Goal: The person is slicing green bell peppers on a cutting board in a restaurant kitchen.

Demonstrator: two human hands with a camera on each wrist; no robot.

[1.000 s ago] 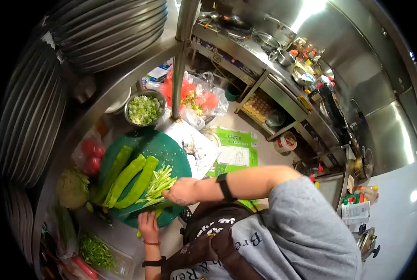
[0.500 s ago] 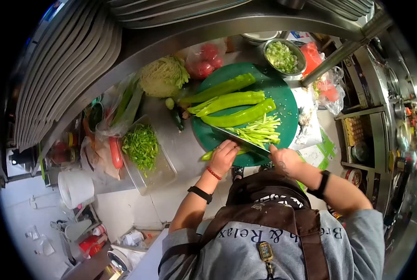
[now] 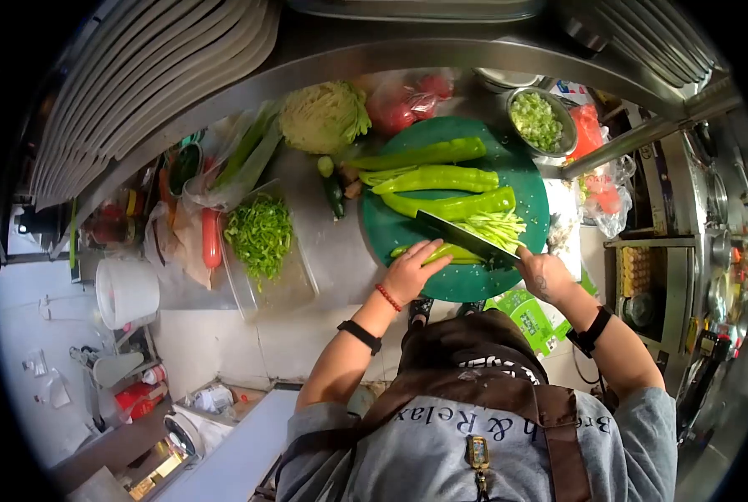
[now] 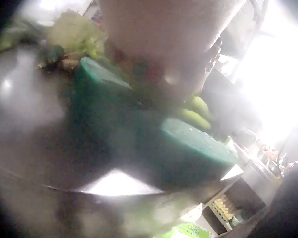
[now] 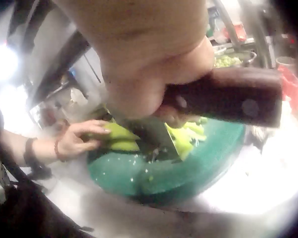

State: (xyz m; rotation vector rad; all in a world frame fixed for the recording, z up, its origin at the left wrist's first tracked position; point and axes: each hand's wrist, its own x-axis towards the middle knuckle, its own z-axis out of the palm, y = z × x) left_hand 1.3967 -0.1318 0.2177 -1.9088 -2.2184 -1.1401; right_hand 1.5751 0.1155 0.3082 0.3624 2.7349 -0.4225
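Note:
My right hand [image 3: 546, 274] grips the dark handle [image 5: 223, 96] of a wide knife [image 3: 466, 238], its blade over the green round board [image 3: 520, 176] between cut strips [image 3: 499, 227] and a pepper piece [image 3: 453, 253]. On that pepper piece rest the fingers of my left hand [image 3: 407, 274], to the left of the blade; the right wrist view shows this left hand [image 5: 77, 140] with fingers extended on the pepper. Three long green peppers [image 3: 449, 206] lie behind the knife. In the left wrist view the board [image 4: 198, 141] is blurred and the fingers are hidden.
Beyond the board are a bowl of chopped greens [image 3: 535, 121], bagged red vegetables [image 3: 399, 105] and a cabbage [image 3: 323, 117]. At the left stands a clear tray [image 3: 305, 280] holding chopped leaves [image 3: 259, 237]. A metal shelf [image 3: 441, 54] with stacked plates [image 3: 152, 92] overhangs the counter.
The head view has swung round, so the board appears farther right. My left fingers now lie on the pepper piece, with the blade to their right; the right hand keeps its grip on the knife.

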